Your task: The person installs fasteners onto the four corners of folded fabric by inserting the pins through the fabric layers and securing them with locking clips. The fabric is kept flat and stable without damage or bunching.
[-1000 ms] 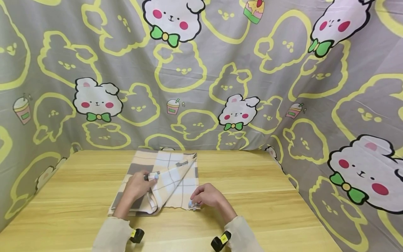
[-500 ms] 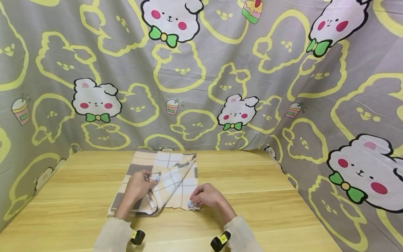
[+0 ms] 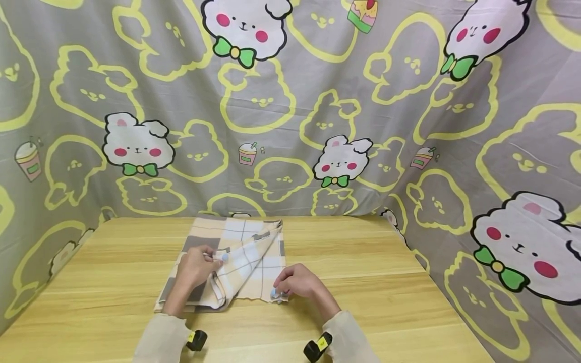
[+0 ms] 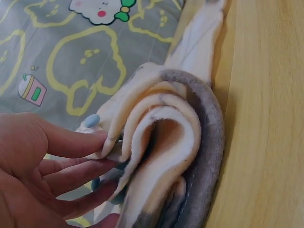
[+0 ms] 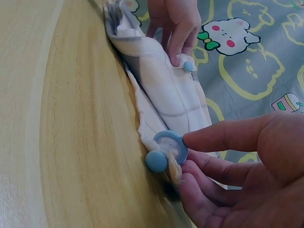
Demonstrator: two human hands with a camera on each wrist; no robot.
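A plaid fleece cloth [image 3: 236,229] in cream, white and grey lies folded in layers, with its right-hand part turned diagonally over to the left. My left hand [image 3: 196,266] pinches the turned-over corner, beside a small blue round fastener [image 4: 91,120]. In the left wrist view, thumb and fingers squeeze several curled layers at their edge. At the cloth's near right corner, my right hand [image 3: 298,281] pinches the edge between thumb and fingers. A blue ring-shaped disc [image 5: 172,146] touches its fingertips, with a blue round knob [image 5: 156,161] beside it.
Under the cloth is a wood-grain table [image 3: 363,282]. A grey curtain [image 3: 290,121] printed with yellow outlines and white cartoon rabbits hangs behind it and along both sides. Each sleeve cuff has a small black device [image 3: 196,341] by it.
The left hand shifts very slightly with the pinched corner, and the fold's surface ripples a little. The right hand stays in the same place. The head view drifts slightly.
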